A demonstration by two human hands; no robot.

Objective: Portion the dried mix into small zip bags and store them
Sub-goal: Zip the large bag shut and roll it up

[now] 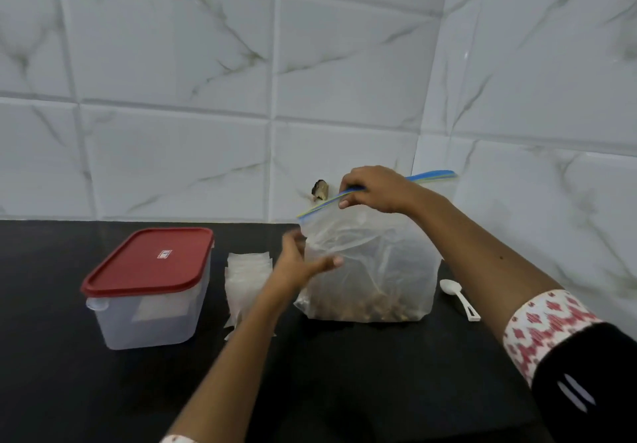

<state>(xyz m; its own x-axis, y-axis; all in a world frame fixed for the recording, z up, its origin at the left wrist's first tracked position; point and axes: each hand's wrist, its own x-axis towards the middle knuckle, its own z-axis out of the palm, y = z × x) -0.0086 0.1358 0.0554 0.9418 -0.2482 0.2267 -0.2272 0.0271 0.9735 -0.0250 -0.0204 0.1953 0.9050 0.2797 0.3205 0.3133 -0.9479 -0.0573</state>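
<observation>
A large clear zip bag (386, 270) with a blue-green zipper strip stands upright on the black counter, brown dried mix lying in its bottom. My right hand (375, 189) pinches the zipper strip near its middle and holds the top up. My left hand (303, 263) is beside the bag's left side, fingers loose and blurred, at or just off the plastic. A stack of small clear zip bags (246, 277) lies left of the big bag, partly behind my left forearm. A white plastic spoon (458, 296) lies to the bag's right.
A clear plastic container with a red lid (148, 287) stands at the left on the black counter (344, 373). White marble-look tiles form the back wall and right wall, meeting in a corner behind the bag. A small dark hole (320, 190) shows in the wall.
</observation>
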